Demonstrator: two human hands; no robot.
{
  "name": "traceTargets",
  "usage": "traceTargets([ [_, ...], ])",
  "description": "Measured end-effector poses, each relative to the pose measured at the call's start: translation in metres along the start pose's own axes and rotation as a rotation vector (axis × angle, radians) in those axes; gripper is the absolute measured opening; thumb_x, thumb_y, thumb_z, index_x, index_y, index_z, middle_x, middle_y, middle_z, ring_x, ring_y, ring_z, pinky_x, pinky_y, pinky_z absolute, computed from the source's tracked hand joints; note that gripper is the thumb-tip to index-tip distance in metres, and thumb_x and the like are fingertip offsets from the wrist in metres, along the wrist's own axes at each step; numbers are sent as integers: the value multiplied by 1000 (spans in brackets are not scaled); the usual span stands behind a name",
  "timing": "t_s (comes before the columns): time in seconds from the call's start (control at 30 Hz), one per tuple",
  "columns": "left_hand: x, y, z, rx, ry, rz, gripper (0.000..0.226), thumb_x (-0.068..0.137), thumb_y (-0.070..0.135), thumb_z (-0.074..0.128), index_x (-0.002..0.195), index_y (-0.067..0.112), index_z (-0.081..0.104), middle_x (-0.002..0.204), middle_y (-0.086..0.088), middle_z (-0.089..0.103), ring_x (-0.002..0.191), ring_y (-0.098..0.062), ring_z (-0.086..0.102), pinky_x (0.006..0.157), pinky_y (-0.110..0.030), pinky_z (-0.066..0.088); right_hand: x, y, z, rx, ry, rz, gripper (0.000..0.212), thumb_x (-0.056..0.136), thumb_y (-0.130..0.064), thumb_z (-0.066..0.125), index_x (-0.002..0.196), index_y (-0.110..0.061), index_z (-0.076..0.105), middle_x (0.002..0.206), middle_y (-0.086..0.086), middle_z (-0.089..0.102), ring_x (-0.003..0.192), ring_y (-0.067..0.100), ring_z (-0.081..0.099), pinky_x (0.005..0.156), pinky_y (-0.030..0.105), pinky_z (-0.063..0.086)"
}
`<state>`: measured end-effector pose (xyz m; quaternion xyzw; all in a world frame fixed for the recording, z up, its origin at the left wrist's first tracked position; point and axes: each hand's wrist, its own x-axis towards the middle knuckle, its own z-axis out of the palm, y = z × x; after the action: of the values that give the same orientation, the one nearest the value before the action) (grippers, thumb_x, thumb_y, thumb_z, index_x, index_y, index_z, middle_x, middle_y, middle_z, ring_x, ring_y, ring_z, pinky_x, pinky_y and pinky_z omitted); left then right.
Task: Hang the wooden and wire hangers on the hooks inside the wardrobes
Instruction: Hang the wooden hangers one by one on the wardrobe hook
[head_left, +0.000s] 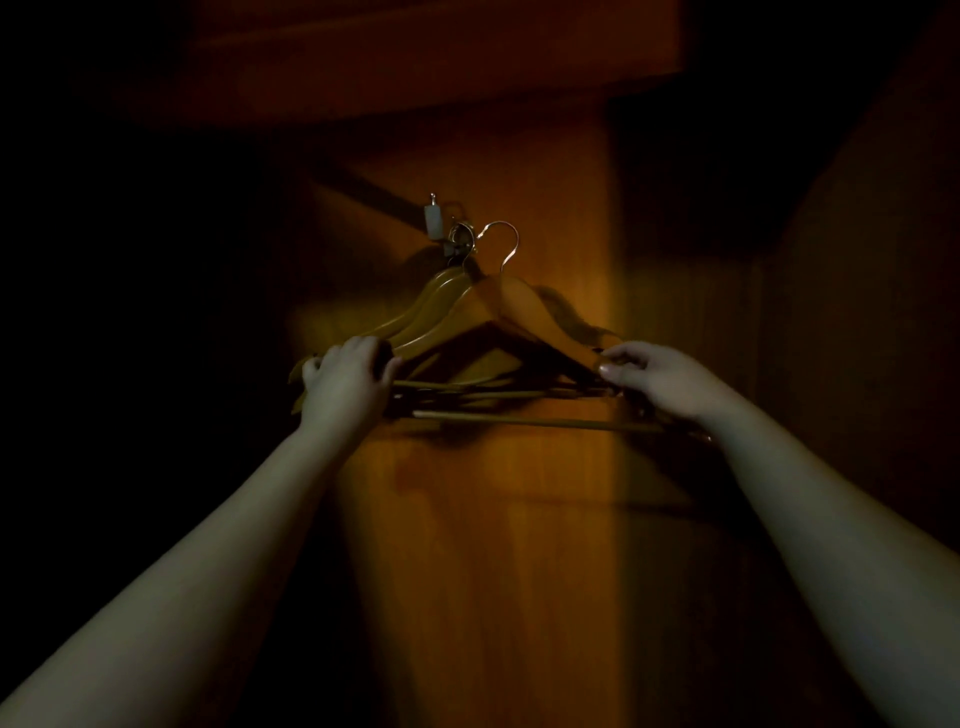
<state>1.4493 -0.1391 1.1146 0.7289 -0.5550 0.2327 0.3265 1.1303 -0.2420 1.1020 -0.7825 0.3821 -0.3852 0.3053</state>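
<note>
A front wooden hanger (506, 304) with a metal hook (503, 240) is held up inside a dark wardrobe. Its metal hook sits just right of the wardrobe hook (457, 236), apparently not on it. Behind it, other wooden hangers (431, 301) hang from that wardrobe hook. My left hand (345, 371) grips the left ends of the hangers. My right hand (660, 376) pinches the right end of the front hanger. The hangers' lower bars (519, 418) run between both hands.
The wardrobe's wooden back panel (493, 519) is lit in a vertical strip. A small white fitting (434, 218) sits on a dark rail beside the hook. A shelf (415, 62) lies overhead. A side wall (857, 312) stands at the right; the left is in darkness.
</note>
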Motion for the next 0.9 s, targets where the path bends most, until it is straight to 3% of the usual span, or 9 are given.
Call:
traceTargets([
  [0.4, 44, -10, 0, -74, 88, -3, 31, 98, 36, 48, 123, 19, 57, 122, -3, 56, 115, -23, 49, 101, -45, 37, 49, -22, -9, 59, -24, 57, 26, 97, -24, 57, 121, -14, 58, 88, 6, 65, 70, 15, 54, 57, 26, 41],
  [0.9, 21, -31, 12, -136, 150, -83, 33, 99, 32, 50, 125, 13, 56, 127, -8, 55, 119, -26, 47, 104, -46, 36, 53, -27, 6, -73, -63, -17, 11, 97, -31, 55, 107, -30, 60, 89, 0, 68, 81, 20, 59, 63, 30, 42],
])
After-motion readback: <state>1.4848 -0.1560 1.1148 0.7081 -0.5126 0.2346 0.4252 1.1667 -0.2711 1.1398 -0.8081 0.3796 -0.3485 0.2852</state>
